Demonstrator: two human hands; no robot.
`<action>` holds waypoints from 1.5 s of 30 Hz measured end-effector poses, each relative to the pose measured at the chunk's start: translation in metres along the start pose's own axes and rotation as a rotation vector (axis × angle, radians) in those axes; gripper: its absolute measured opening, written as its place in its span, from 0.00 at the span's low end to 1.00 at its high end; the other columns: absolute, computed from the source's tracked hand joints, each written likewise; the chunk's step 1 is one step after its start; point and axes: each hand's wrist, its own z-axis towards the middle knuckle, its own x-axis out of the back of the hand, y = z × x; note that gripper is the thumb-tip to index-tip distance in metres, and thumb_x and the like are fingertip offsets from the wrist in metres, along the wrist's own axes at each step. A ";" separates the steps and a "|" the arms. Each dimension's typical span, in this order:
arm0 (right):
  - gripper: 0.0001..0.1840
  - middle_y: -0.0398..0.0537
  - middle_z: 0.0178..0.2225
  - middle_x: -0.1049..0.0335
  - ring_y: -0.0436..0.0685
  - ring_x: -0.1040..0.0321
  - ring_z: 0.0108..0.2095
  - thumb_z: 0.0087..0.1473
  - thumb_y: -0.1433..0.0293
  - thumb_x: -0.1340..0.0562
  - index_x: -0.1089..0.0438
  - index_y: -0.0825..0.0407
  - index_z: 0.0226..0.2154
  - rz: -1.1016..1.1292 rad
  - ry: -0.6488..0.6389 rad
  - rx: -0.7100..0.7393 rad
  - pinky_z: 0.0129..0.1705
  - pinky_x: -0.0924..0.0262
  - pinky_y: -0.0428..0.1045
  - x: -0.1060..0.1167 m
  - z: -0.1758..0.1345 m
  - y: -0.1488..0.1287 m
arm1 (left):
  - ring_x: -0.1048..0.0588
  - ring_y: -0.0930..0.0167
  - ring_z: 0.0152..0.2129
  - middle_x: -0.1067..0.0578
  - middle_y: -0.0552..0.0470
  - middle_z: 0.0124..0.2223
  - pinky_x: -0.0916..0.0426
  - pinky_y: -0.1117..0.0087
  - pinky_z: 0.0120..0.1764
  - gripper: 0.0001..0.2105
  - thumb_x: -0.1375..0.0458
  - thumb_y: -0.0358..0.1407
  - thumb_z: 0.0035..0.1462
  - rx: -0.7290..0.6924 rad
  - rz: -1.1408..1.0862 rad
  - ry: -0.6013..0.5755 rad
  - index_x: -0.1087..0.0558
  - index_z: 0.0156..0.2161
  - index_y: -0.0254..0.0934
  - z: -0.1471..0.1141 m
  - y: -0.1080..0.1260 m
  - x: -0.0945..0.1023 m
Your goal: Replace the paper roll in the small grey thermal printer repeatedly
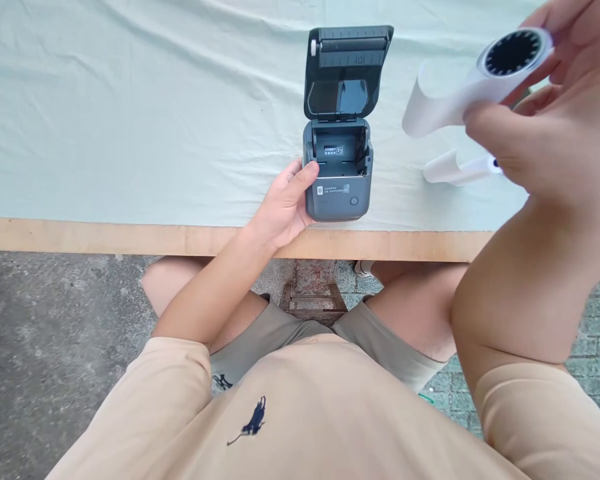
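A dark blue-grey label printer [337,197] rests near the table's front edge with its lid [347,73] swung up. No roll sits in its open bay. My left hand [293,200] grips the printer's left side, the thumb on its upper edge. Up at the right, my right hand [540,113] is closed around a white paper roll [480,80] with a black core. A loose strip curls from this roll toward the left. Below it on the cloth lies a second white roll [460,168], partly hidden behind my right hand.
A pale green cloth [130,120] with wrinkles covers the table. The table's bare wooden edge [90,237] runs across in front of my knees. Beneath it, a wooden stool [313,307] shows between my legs, on paved ground.
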 end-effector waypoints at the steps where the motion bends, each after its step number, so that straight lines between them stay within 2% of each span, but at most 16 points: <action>1: 0.27 0.48 0.52 0.12 0.66 0.17 0.48 0.40 0.75 0.30 0.23 0.40 0.45 -0.055 -0.001 0.044 0.46 0.29 0.63 -0.002 0.001 0.008 | 0.11 0.43 0.74 0.05 0.47 0.59 0.05 0.45 0.63 0.27 0.13 0.52 0.63 -0.002 -0.004 -0.001 0.19 0.56 0.44 0.000 0.000 0.000; 4: 0.27 0.49 0.52 0.09 0.74 0.13 0.55 0.44 0.76 0.28 0.21 0.39 0.47 -0.266 -0.139 -0.006 0.63 0.25 0.75 -0.014 0.003 0.021 | 0.06 0.49 0.66 0.05 0.50 0.58 0.04 0.55 0.55 0.26 0.12 0.50 0.62 -0.003 -0.014 0.003 0.18 0.55 0.44 0.001 0.000 0.001; 6: 0.23 0.50 0.49 0.10 0.81 0.15 0.61 0.47 0.76 0.25 0.25 0.39 0.44 -0.430 -0.262 -0.100 0.73 0.35 0.86 -0.025 0.004 0.018 | 0.05 0.52 0.63 0.04 0.50 0.57 0.05 0.58 0.52 0.27 0.12 0.49 0.61 0.004 -0.017 0.008 0.17 0.56 0.43 0.001 0.001 0.000; 8: 0.25 0.51 0.43 0.14 0.85 0.17 0.65 0.48 0.78 0.23 0.30 0.40 0.42 -0.533 -0.377 -0.174 0.76 0.43 0.92 -0.032 0.005 0.011 | 0.05 0.50 0.64 0.04 0.49 0.59 0.04 0.56 0.54 0.27 0.11 0.49 0.60 0.009 -0.021 0.011 0.17 0.56 0.43 0.000 0.003 -0.001; 11: 0.27 0.50 0.46 0.12 0.84 0.17 0.70 0.50 0.78 0.20 0.31 0.40 0.42 -0.512 -0.453 -0.252 0.81 0.47 0.92 -0.027 0.005 0.001 | 0.08 0.46 0.70 0.05 0.46 0.63 0.04 0.50 0.60 0.28 0.11 0.49 0.60 0.013 -0.019 0.005 0.18 0.56 0.43 -0.001 0.004 -0.003; 13: 0.24 0.48 0.54 0.09 0.80 0.16 0.72 0.53 0.76 0.19 0.26 0.40 0.44 -0.387 -0.391 -0.235 0.84 0.43 0.87 -0.014 0.003 0.002 | 0.09 0.44 0.72 0.05 0.44 0.64 0.04 0.48 0.61 0.29 0.11 0.50 0.60 0.012 -0.016 0.009 0.18 0.56 0.43 -0.001 0.005 -0.004; 16: 0.17 0.47 0.54 0.07 0.70 0.09 0.65 0.60 0.80 0.31 0.21 0.41 0.44 -0.198 -0.088 -0.104 0.73 0.25 0.74 0.008 -0.003 0.019 | 0.08 0.44 0.71 0.04 0.45 0.62 0.04 0.46 0.63 0.29 0.11 0.51 0.60 0.009 -0.021 0.025 0.18 0.55 0.43 -0.001 0.004 -0.005; 19: 0.24 0.45 0.41 0.10 0.64 0.07 0.47 0.47 0.87 0.40 0.24 0.44 0.37 -0.169 0.182 -0.160 0.52 0.20 0.64 0.023 -0.011 0.048 | 0.10 0.44 0.74 0.04 0.46 0.61 0.05 0.47 0.66 0.29 0.11 0.49 0.58 0.009 -0.029 0.023 0.18 0.55 0.43 -0.002 0.004 -0.006; 21: 0.26 0.46 0.42 0.10 0.66 0.07 0.46 0.40 0.85 0.39 0.22 0.44 0.38 -0.189 0.177 -0.228 0.46 0.22 0.63 0.030 -0.020 0.067 | 0.12 0.45 0.76 0.04 0.46 0.62 0.05 0.47 0.68 0.29 0.10 0.48 0.57 0.005 -0.032 0.011 0.18 0.55 0.43 -0.002 0.005 -0.008; 24: 0.31 0.50 0.52 0.07 0.70 0.08 0.53 0.39 0.80 0.34 0.17 0.40 0.45 -0.193 0.079 -0.182 0.45 0.22 0.64 0.037 -0.037 0.089 | 0.13 0.45 0.78 0.05 0.46 0.63 0.06 0.49 0.69 0.29 0.11 0.50 0.59 -0.002 -0.011 -0.005 0.18 0.55 0.43 -0.001 0.006 -0.007; 29: 0.43 0.62 0.62 0.13 0.73 0.13 0.52 0.33 0.72 0.13 0.14 0.36 0.55 -0.343 -0.022 -0.179 0.47 0.22 0.67 0.038 -0.054 0.119 | 0.08 0.46 0.69 0.04 0.47 0.61 0.04 0.51 0.60 0.29 0.11 0.54 0.59 0.007 0.028 0.025 0.15 0.57 0.46 0.001 0.004 0.000; 31: 0.43 0.61 0.59 0.15 0.74 0.15 0.52 0.34 0.67 0.10 0.13 0.36 0.55 -0.370 -0.120 -0.188 0.50 0.22 0.68 0.038 -0.053 0.132 | 0.07 0.46 0.67 0.05 0.46 0.61 0.04 0.51 0.58 0.29 0.13 0.57 0.63 0.004 0.044 0.035 0.15 0.58 0.45 0.001 0.003 0.002; 33: 0.35 0.58 0.54 0.16 0.71 0.18 0.49 0.39 0.64 0.11 0.11 0.36 0.53 -0.348 -0.186 -0.174 0.51 0.22 0.68 0.039 -0.050 0.144 | 0.07 0.46 0.68 0.05 0.45 0.61 0.04 0.50 0.58 0.29 0.15 0.60 0.66 -0.005 0.051 0.036 0.15 0.58 0.44 0.001 0.003 0.003; 37: 0.24 0.55 0.47 0.18 0.66 0.25 0.40 0.49 0.59 0.16 0.09 0.34 0.51 -0.206 -0.193 -0.115 0.49 0.23 0.68 0.034 -0.047 0.155 | 0.07 0.48 0.67 0.06 0.45 0.61 0.04 0.51 0.60 0.29 0.16 0.60 0.67 -0.001 0.062 0.038 0.14 0.59 0.44 0.001 0.003 0.003; 42: 0.50 0.51 0.42 0.16 0.67 0.23 0.37 0.34 0.41 0.08 0.18 0.31 0.59 0.212 0.004 -0.040 0.38 0.28 0.65 0.016 -0.047 0.142 | 0.06 0.48 0.66 0.05 0.47 0.63 0.04 0.54 0.54 0.30 0.16 0.62 0.67 -0.008 0.064 0.022 0.15 0.61 0.46 0.001 0.003 0.002; 45: 0.55 0.43 0.33 0.23 0.65 0.27 0.29 0.33 0.20 0.13 0.25 0.32 0.50 0.451 0.015 0.051 0.34 0.30 0.65 0.003 -0.046 0.110 | 0.07 0.49 0.67 0.05 0.47 0.63 0.04 0.56 0.53 0.31 0.14 0.63 0.64 -0.005 0.063 0.021 0.15 0.59 0.46 0.000 0.004 0.001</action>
